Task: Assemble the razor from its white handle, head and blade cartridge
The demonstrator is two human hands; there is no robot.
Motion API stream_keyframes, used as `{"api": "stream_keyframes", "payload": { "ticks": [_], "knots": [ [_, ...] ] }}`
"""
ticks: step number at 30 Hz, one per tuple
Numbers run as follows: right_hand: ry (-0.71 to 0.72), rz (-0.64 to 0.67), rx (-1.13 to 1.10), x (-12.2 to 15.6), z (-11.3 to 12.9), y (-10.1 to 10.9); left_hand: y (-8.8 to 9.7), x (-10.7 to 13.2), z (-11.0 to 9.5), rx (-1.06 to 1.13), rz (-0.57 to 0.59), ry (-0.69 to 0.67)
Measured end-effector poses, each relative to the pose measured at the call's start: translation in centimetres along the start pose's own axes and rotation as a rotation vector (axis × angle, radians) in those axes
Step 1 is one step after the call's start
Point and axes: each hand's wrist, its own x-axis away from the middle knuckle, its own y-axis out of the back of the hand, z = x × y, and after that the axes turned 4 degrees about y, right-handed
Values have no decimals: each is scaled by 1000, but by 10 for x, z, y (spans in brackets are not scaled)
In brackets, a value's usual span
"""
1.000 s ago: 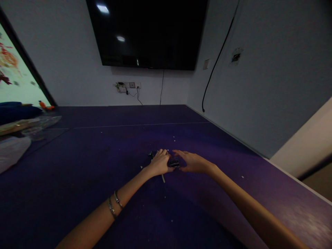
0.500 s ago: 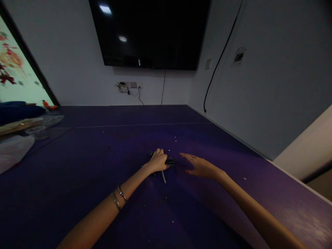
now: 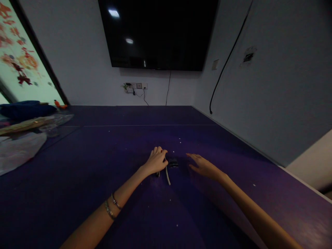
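My left hand (image 3: pixel 156 161) is low over the purple surface, with its fingers curled down and its thumb bent in. What lies beneath its palm is mostly hidden. A thin grey cord-like piece (image 3: pixel 168 177) comes out by the thumb and runs towards me. Just right of the thumb rests a small dark, flat, block-like object (image 3: pixel 173 163), apart from the hand. A small dark bit (image 3: pixel 157 174) shows below the wrist side of that hand. My right hand (image 3: pixel 203 166) hovers further right, fingers stretched out and thumb apart, holding nothing.
The purple surface (image 3: pixel 124 193) has small white specks on it. Plastic bags (image 3: pixel 23 148) and a blue cloth bundle (image 3: pixel 28 110) lie at the left. A black cable (image 3: pixel 228 62) hangs down the right wall. A television (image 3: pixel 158 34) is mounted above wall sockets (image 3: pixel 137 85).
My left hand has shifted off the dark block-like object, which now shows more fully beside the thumb. My right hand stays stretched out at about the same distance. The view has turned slightly left.
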Motion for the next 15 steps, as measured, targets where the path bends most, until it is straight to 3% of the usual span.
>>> {"api": "stream_keyframes", "payload": {
  "ticks": [4,9,15],
  "knots": [
    [-20,-126,53,-2,-21,-21,-6,16,40,3,-64,153],
    [-14,-168,93,-2,-39,-41,-20,37,88,-23,-6,266],
    [-41,-153,162,0,-43,-50,-25,49,96,-108,43,337]
  ]
}}
